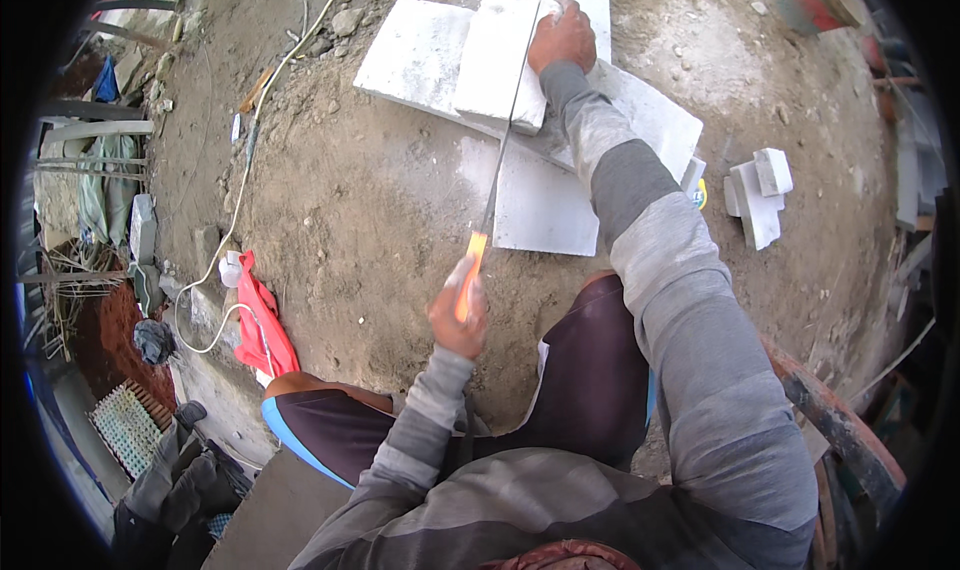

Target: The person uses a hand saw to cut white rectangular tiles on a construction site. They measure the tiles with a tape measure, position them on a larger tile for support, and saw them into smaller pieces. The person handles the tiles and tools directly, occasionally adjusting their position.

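Head view: left hand (458, 317) clenches the orange-handled saw (490, 205) across a white block (490, 62) that the right hand (563, 38) clasps!

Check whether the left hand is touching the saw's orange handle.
Touching. The head view shows the left hand closed around the orange handle, its fingers against the handle's sides with no gap between.
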